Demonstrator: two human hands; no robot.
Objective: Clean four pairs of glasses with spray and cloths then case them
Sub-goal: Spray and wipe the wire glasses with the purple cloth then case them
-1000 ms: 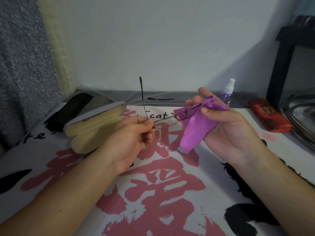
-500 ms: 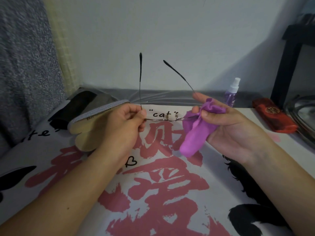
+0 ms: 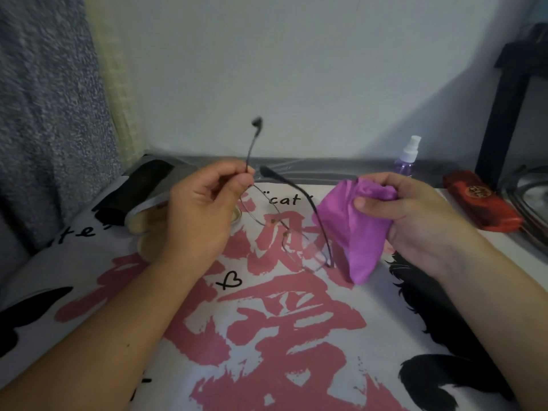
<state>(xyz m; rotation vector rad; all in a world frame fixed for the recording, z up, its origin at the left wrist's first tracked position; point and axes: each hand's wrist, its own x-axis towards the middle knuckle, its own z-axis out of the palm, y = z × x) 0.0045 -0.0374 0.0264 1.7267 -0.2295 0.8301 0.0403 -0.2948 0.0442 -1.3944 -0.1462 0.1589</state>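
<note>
Now we pinch one temple of the glasses [image 3: 284, 229] in our left hand [image 3: 204, 215]; the frame hangs below that grip, above the middle of the surface [image 3: 267, 336]; our right hand [image 3: 415, 221] clutches the purple cloth [image 3: 350, 232] just beside the far lens. To wipe well, we judge it best to steady the thin frame by its rim and rub each lens gently, never twisting the temple.

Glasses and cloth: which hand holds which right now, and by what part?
The left hand pinches the glasses by one temple arm, near its hinge end. The right hand grips the purple cloth bunched at its top, clear of the lenses.
</note>
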